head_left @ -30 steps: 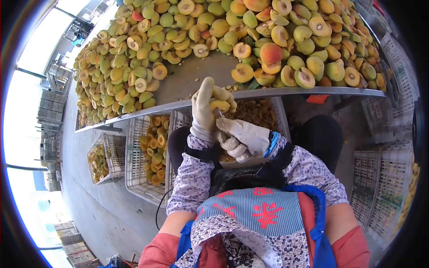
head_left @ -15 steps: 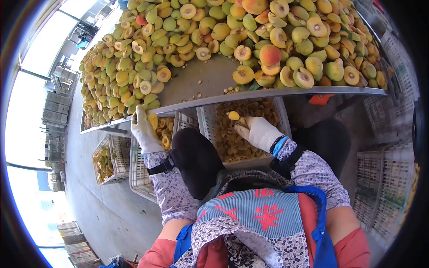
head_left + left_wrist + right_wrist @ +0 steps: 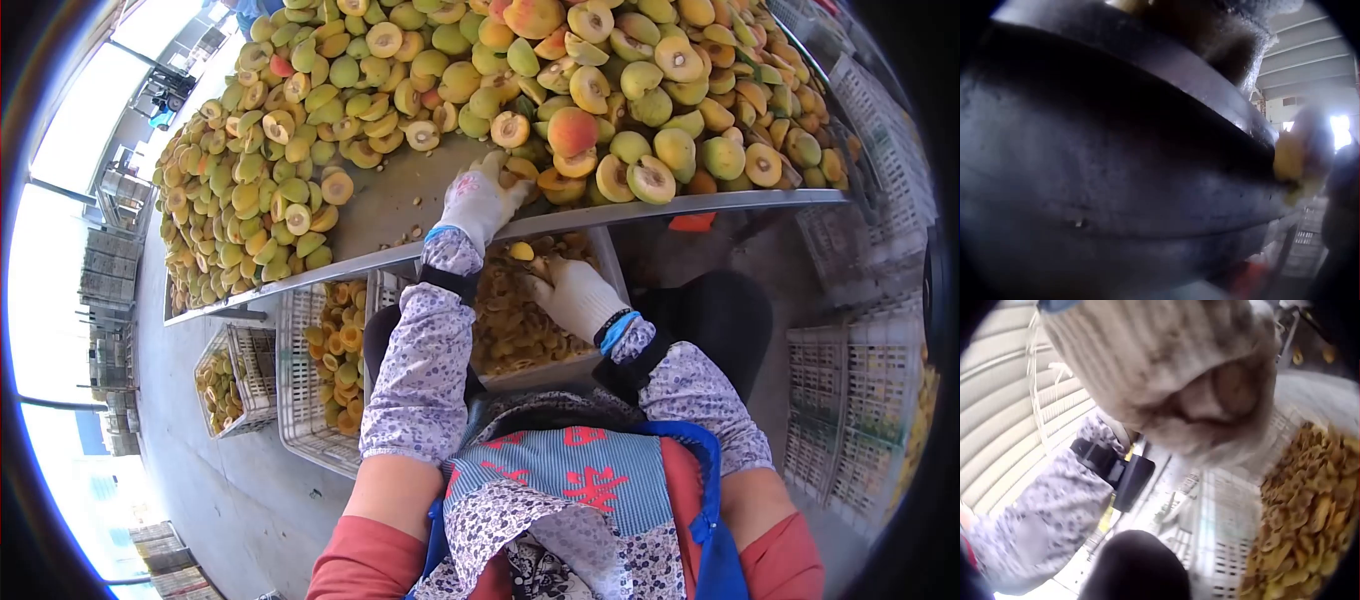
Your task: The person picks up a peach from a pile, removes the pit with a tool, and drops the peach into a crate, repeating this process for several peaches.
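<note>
My gloved left hand [image 3: 480, 202] reaches over the table's near edge, its fingers bent around a peach half [image 3: 520, 169] beside the heap. My gloved right hand [image 3: 578, 298] is below the edge, above a crate [image 3: 613, 262] of cut peach pieces [image 3: 530, 325]. It grips a tool, whose round brownish handle end [image 3: 1236, 389] shows in the right wrist view. A small yellow piece of peach [image 3: 521, 251] sits just beyond the right fingers; the blade is hidden. In the left wrist view, the table's metal edge [image 3: 1166, 69] fills much of the picture.
Halved peaches [image 3: 270, 170] heap along the table [image 3: 385, 205], larger ones at the right. A second crate [image 3: 300, 370] of halves stands left of my knees, with a smaller crate [image 3: 255, 370] farther left. Stacked crates [image 3: 850, 400] stand on the right.
My left hand went from between-hands work with a peach half to the left crate, then up to the table's heap. The right hand moved off to the right and stays over the crate.
</note>
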`<state>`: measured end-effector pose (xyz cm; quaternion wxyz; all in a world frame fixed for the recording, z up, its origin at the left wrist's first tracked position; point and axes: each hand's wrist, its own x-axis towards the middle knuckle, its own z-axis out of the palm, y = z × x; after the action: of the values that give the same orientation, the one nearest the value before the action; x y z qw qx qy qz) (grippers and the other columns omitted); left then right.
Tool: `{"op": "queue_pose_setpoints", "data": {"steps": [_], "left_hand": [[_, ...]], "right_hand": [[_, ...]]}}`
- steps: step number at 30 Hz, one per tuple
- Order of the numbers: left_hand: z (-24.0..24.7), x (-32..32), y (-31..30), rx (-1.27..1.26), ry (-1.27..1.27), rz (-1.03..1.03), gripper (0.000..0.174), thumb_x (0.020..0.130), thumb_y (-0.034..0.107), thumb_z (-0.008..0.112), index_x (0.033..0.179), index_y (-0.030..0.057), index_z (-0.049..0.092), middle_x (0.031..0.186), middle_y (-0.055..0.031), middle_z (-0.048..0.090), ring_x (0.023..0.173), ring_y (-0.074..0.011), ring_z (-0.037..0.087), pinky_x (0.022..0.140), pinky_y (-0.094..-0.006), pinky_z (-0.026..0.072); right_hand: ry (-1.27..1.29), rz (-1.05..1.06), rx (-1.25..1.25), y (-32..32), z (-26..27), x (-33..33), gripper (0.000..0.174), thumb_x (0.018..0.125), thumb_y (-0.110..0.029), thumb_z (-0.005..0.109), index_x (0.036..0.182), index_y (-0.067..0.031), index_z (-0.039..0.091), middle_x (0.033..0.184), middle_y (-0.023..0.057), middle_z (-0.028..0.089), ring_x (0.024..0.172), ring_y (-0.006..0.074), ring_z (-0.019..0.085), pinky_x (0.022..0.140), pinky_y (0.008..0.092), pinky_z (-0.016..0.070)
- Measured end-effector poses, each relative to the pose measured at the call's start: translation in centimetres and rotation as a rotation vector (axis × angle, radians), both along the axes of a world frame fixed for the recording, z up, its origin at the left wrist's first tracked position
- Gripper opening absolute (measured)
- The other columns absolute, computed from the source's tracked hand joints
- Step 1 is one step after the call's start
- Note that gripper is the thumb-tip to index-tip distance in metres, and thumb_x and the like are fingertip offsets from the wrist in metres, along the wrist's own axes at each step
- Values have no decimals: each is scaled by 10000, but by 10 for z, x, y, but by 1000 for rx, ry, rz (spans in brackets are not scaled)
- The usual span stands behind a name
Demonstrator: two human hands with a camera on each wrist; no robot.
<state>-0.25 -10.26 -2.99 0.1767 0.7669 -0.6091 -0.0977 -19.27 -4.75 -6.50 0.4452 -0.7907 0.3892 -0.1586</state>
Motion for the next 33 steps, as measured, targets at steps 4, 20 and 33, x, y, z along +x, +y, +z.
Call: {"op": "queue_pose_setpoints", "data": {"steps": [4, 20, 33], "left_hand": [[9, 9, 9, -101, 457, -28, 471, 851, 243, 760, 1220, -11, 613, 1090, -143, 720, 982, -251, 694, 880, -338, 541], [17, 6, 101, -609, 1376, 348, 266, 999, 294, 608, 1180, 110, 545, 1066, -78, 628, 897, -180, 642, 709, -307, 554], [21, -15, 110, -538, 1752, 213, 345, 1018, 393, 565, 1089, 55, 563, 1125, -145, 631, 965, -323, 673, 842, -457, 584]], "right_hand": [[-206, 24, 816, 1, 24, 3, 522, 1037, -503, 448, 1034, -9, 618, 660, 34, 558, 526, 140, 526, 506, 310, 439], [-572, 11, 907, 25, 29, 38, 367, 1016, -454, 557, 987, -89, 577, 650, 40, 562, 497, 190, 525, 472, 363, 436], [-250, -61, 48, 27, 35, 51, 375, 978, -344, 591, 998, 29, 632, 856, 284, 673, 855, 470, 655, 727, 489, 534]]}}
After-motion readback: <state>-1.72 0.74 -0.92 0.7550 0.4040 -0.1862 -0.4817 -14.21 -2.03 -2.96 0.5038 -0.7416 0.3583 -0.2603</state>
